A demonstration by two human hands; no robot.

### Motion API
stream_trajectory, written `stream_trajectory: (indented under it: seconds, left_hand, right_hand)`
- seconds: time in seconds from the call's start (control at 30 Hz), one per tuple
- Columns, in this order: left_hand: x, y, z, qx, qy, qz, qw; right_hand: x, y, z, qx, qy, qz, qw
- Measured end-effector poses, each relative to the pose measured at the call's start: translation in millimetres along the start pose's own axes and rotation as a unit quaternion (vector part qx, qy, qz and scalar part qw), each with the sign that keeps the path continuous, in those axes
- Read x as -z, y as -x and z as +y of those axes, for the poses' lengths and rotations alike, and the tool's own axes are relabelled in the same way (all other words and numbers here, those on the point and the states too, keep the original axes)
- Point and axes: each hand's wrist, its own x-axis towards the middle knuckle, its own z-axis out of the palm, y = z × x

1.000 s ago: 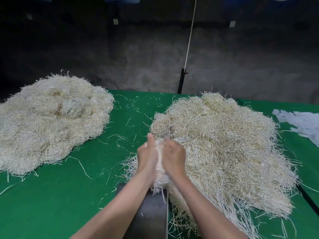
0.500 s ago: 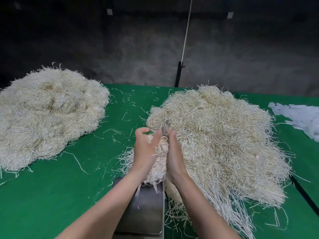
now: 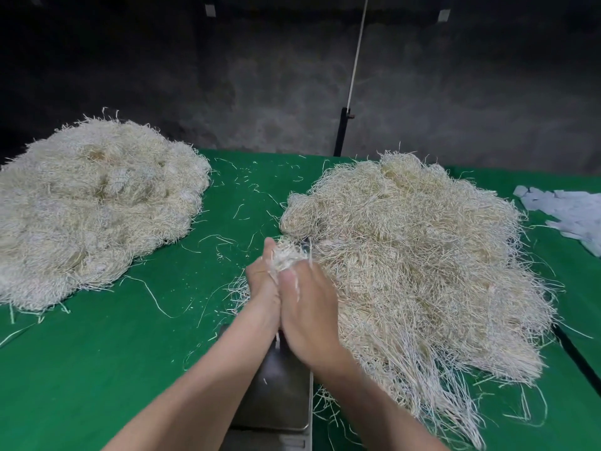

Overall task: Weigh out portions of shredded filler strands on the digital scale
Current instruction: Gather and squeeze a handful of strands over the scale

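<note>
Two heaps of strands sit on the table (image 3: 97,369), a left heap (image 3: 97,206) and a right heap (image 3: 422,255); the left hand (image 3: 263,288) and right hand (image 3: 309,307) press together, grip clenched on one tuft (image 3: 286,255) just above the scale (image 3: 279,395) at lower centre; its pan looks nearly bare, so this portion seems gathered, not yet weighed.

No text, label or number can be read. The scale (image 3: 279,393), bottom centre, shows only its steel pan. The slips (image 3: 566,211) at right and the wall tags (image 3: 210,9) at top are too blurred.
</note>
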Motion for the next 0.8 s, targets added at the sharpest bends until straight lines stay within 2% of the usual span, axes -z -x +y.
stream_trajectory:
  seconds: [0.07,0.1,0.13,0.17,0.27,0.3,0.37,0.43,0.47,0.53,0.57,0.6,0.7,0.73,0.8]
  left_hand:
    - [4.4,13.8,-20.6,-0.038,-0.124,-0.013,0.991]
    - [5.4,19.8,-27.0,-0.033,-0.155,-0.037,0.987]
    - [3.4,21.2,-25.4,-0.023,-0.168,-0.048,0.984]
    - [-0.1,20.2,-18.6,-0.024,-0.17,-0.052,0.984]
    - [-6.6,10.3,0.6,-0.02,-0.064,-0.04,0.997]
    - [-5.6,13.8,-2.7,-0.021,-0.099,-0.031,0.994]
    - [-4.2,23.2,-17.5,-0.017,-0.215,-0.056,0.975]
    - [-3.6,26.9,-24.8,-0.024,-0.237,-0.077,0.968]
    - [-4.8,25.2,-22.1,-0.048,-0.222,-0.073,0.971]
    - [-3.8,16.2,-15.2,-0.091,-0.185,-0.03,0.978]
    - [-0.8,14.6,-15.1,-0.091,-0.181,-0.008,0.979]
    - [2.0,15.4,-18.4,-0.071,-0.19,-0.006,0.979]
    - [7.9,20.8,-27.2,0.025,-0.203,-0.068,0.976]
    - [8.8,19.5,-26.3,0.02,-0.207,-0.08,0.975]
    - [10.1,12.3,-19.9,-0.073,-0.252,-0.084,0.961]
  right_hand:
    - [9.2,-19.1,17.5,-0.116,-0.037,-0.036,0.992]
    - [14.5,-24.8,25.4,-0.166,-0.057,-0.043,0.984]
    - [17.8,-24.1,28.0,-0.181,-0.061,-0.034,0.981]
    - [14.6,-18.3,24.1,-0.171,-0.046,-0.02,0.984]
    - [-0.1,3.4,-2.2,-0.076,-0.02,0.0,0.997]
    - [2.6,-1.7,0.9,-0.076,-0.023,-0.002,0.997]
    - [12.8,-20.4,21.0,-0.171,-0.085,-0.025,0.981]
    - [20.1,-21.2,25.7,-0.239,-0.123,-0.029,0.963]
    - [16.9,-15.9,18.7,-0.236,-0.106,-0.017,0.966]
    - [4.0,-1.2,2.5,-0.175,-0.071,-0.006,0.982]
    - [0.3,3.6,1.7,-0.159,-0.042,-0.019,0.986]
    - [-1.5,3.2,8.7,-0.183,-0.05,-0.026,0.981]
    - [11.5,-9.4,28.7,-0.28,-0.179,-0.044,0.942]
    - [17.9,-10.3,26.6,-0.295,-0.22,-0.053,0.929]
    - [27.6,-12.2,26.5,-0.314,-0.346,-0.042,0.883]
